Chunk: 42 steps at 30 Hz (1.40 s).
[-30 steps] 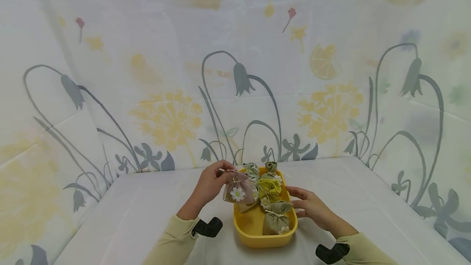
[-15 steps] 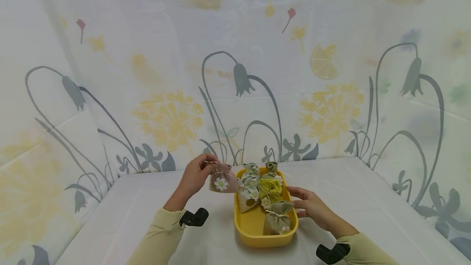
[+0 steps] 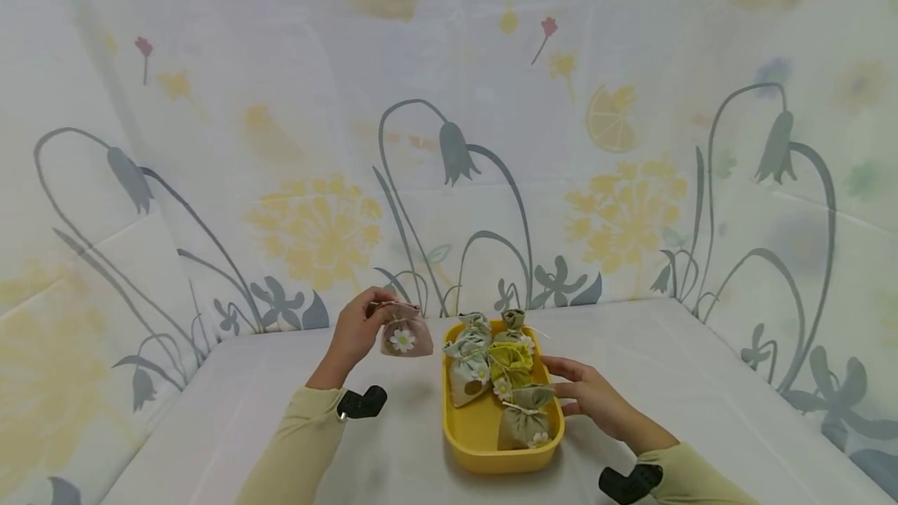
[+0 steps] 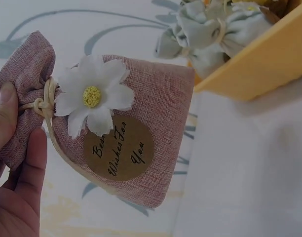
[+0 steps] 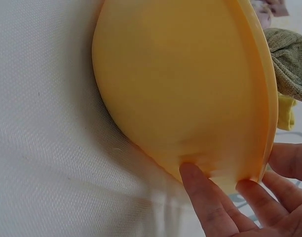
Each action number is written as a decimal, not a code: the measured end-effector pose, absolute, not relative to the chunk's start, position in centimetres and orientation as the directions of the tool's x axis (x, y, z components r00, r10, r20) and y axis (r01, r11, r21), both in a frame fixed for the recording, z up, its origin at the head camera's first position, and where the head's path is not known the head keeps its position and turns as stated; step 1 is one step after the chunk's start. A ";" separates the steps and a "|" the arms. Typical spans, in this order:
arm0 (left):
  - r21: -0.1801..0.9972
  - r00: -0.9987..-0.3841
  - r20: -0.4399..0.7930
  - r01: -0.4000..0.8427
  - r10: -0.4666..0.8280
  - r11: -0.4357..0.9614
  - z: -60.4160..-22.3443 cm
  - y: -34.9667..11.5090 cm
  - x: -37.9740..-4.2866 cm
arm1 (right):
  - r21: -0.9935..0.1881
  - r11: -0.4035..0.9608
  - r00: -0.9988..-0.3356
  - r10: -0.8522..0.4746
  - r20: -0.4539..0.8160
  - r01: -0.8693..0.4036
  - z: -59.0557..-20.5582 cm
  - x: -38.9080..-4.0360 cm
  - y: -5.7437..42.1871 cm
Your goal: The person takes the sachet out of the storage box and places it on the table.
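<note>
My left hand [image 3: 355, 331] pinches the gathered neck of a pink drawstring pouch [image 3: 405, 336] and holds it up, left of a yellow tray [image 3: 449, 433]. In the left wrist view the pouch [image 4: 163, 111] bears a white fabric daisy, a beige cord and a round brown sticker reading "Best Wishes For You". My right hand [image 3: 596, 398] touches the tray's right outer wall; in the right wrist view its fingertips [image 5: 190, 173] lie against that wall. Inside the tray are a yellow pouch [image 3: 512, 361], an olive pouch [image 3: 521, 423] and a pale green pouch [image 3: 466, 369].
At the tray's far end stand another pale green pouch [image 3: 475, 323] and a dark green one [image 3: 514, 322]. A white cloth [image 3: 266, 411] covers the table. Behind hangs a flower-printed curtain [image 3: 491, 217].
My left hand has carried the pink pouch from over the tray's left edge out to the left. The right hand stays at the tray's side.
</note>
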<state>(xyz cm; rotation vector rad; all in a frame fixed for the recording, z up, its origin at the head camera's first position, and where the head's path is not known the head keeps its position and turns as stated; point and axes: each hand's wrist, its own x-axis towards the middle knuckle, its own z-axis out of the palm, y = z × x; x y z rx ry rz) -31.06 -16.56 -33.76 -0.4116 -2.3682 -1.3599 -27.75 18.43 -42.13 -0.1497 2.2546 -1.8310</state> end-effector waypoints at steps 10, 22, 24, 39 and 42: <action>0.792 -0.916 0.402 0.344 -0.008 0.504 -35.7 -17.0 -32.3 | -0.977 0.204 -0.962 -0.246 -0.116 0.066 -42.3 -27.8 18.2; 0.811 -0.931 0.359 0.279 -0.062 0.513 -38.4 -16.9 -32.8 | -0.978 0.200 -0.960 -0.259 -0.106 0.054 -42.2 -27.7 18.5; 0.817 -0.935 0.349 0.268 -0.068 0.510 -38.9 -16.9 -32.9 | -0.979 0.196 -0.960 -0.259 -0.104 0.053 -42.2 -27.7 18.5; 0.804 -0.932 0.354 0.262 -0.076 0.534 -41.4 -17.2 -33.3 | -0.979 0.199 -0.962 -0.251 -0.104 0.054 -42.1 -27.6 18.5; 0.802 -0.934 0.348 0.254 -0.077 0.540 -41.4 -17.2 -33.1 | -0.979 0.195 -0.963 -0.250 -0.102 0.053 -42.1 -27.6 18.6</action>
